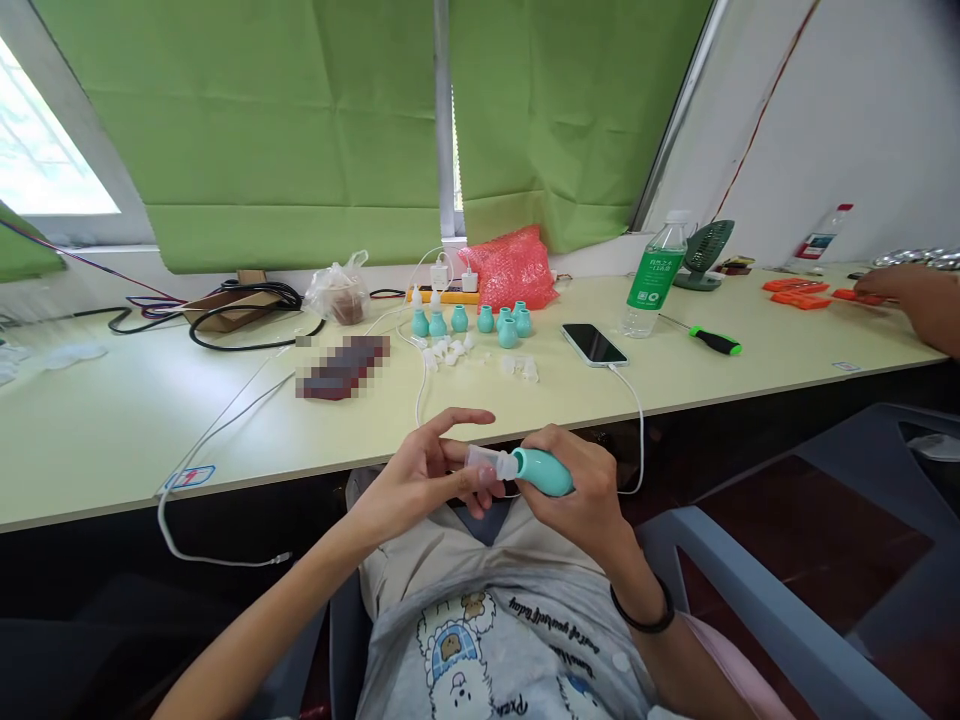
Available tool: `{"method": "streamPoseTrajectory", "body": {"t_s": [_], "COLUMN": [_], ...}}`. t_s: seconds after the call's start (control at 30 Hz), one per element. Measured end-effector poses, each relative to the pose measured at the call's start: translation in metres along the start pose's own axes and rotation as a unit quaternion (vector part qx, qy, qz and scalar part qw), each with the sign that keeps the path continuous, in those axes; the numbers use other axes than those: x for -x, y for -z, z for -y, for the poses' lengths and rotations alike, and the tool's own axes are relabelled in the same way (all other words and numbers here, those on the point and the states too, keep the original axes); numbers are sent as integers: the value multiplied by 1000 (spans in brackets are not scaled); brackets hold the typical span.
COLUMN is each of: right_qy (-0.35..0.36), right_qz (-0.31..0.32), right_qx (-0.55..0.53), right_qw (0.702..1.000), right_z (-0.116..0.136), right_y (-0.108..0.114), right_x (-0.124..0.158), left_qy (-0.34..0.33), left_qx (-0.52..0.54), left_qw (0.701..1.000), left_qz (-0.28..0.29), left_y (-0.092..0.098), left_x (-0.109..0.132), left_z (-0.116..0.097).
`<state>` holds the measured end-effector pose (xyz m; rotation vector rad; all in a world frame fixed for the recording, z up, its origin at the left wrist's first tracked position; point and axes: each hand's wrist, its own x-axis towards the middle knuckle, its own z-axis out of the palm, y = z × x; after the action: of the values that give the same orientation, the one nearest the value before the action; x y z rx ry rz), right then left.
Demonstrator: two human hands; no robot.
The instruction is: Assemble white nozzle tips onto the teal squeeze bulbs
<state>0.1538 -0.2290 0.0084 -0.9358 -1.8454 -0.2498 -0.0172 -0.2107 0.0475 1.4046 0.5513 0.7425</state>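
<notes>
Over my lap, just off the table's front edge, my right hand [581, 490] wraps round a teal squeeze bulb [545, 472] lying on its side, its mouth facing left. My left hand [431, 470] pinches a translucent plastic nozzle [487, 461] between thumb and fingers, with the index finger stretched out above. The narrow end of the nozzle meets the bulb's mouth; how deep it sits I cannot tell. Several more teal bulbs [508, 332] stand upright on the table, and two at the left carry white tips. In front of them lie loose translucent pieces [448, 350].
A phone [595, 345] on a white cable, a water bottle [655, 275], a screwdriver [715, 341] and a small fan [705, 255] are at the right. Red bubble wrap [514, 268] lies at the back. Another person's hand [911, 290] is near orange parts [799, 299].
</notes>
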Motion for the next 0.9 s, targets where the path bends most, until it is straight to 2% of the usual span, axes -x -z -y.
{"method": "streamPoseTrajectory", "body": {"t_s": [0.13, 0.37, 0.5, 0.6, 0.67, 0.77, 0.9], "right_qy": [20, 35, 62, 66, 49, -14, -106], "right_qz": [43, 65, 94, 93, 82, 78, 124], "right_qx": [42, 74, 116, 120, 89, -12, -125], "right_qw": [998, 995, 987, 986, 991, 997, 979], "right_z": [-2, 2, 3, 0, -2, -2, 2], "right_y": [-1, 0, 2, 2, 0, -2, 0], "right_x": [2, 1, 0, 2, 2, 0, -3], "left_qy": [13, 31, 33, 18, 10, -1, -49], "left_qx": [-46, -122, -137, -136, -140, -175, -284], "left_qw": [999, 992, 989, 989, 989, 983, 956], "left_qz": [-9, -30, -42, -48, -51, -51, -59], "left_y": [4, 11, 8, 3, 1, -3, -6], "left_x": [0, 4, 4, 2, 1, 2, 6], "left_z": [-2, -6, -6, -2, 0, 2, 2]}}
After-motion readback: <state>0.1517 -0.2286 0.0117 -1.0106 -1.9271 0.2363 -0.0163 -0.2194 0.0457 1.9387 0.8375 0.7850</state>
